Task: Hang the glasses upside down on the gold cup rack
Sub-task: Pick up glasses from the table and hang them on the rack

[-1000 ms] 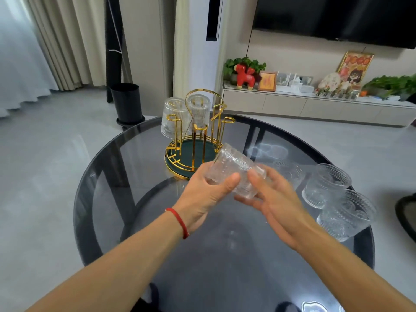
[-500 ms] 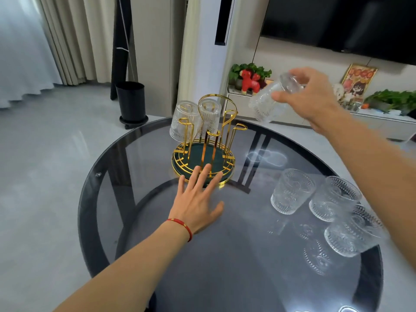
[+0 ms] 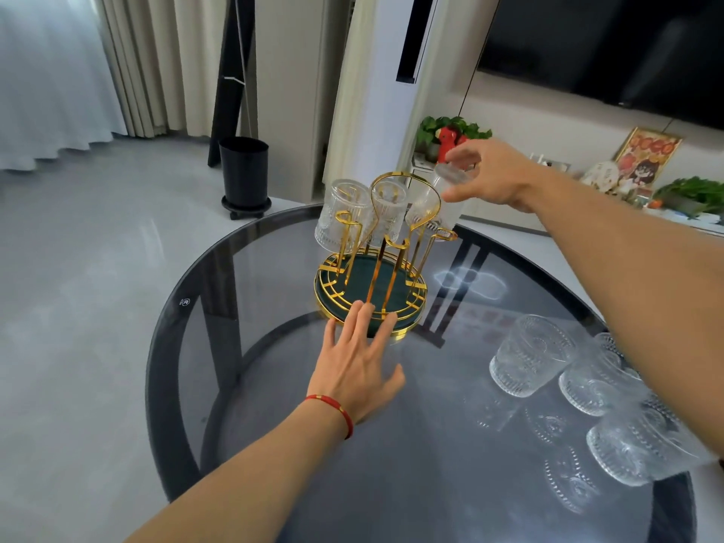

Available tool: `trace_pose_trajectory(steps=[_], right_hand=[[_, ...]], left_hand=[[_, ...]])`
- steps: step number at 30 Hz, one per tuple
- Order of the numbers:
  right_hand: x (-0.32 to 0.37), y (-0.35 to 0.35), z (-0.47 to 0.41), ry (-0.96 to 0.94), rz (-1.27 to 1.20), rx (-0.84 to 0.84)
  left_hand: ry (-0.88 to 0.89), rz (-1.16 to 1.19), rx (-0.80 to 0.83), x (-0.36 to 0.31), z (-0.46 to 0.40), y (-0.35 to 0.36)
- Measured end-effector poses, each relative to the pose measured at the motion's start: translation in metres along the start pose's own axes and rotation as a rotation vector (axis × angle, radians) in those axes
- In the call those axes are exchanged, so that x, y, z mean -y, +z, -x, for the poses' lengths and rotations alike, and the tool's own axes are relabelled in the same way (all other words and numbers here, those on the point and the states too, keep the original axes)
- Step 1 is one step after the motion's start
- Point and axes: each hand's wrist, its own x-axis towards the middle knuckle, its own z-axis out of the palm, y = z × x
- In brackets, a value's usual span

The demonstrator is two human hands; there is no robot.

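I see a round glass table in a living room; left hand flat, fingers spread, touching the rack; right hand pinching an upturned glass.

Black bin; red figurine; television

A round table of dark smoked glass with a black rim is seen, its dark frame showing through the top. Toward its far side a gold wire cup rack on a round green base is set. Near the right edge three clear patterned glass tumblers are stood upright, close together in a row. A left hand is laid flat on the glass, its fingertips touching the rack's base.
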Motion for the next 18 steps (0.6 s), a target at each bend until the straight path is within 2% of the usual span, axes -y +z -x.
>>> trace_pose_trajectory(steps=[8,18], right_hand=[[0.005,0.024,-0.005,-0.022,-0.001,0.194],[0.000,0.025,0.004,0.059,-0.107,0.194]], left_hand=[[-0.011,-0.006,-0.008,-0.002,0.001,0.000],[-0.011,-0.017,-0.008,-0.004,0.001,-0.001]])
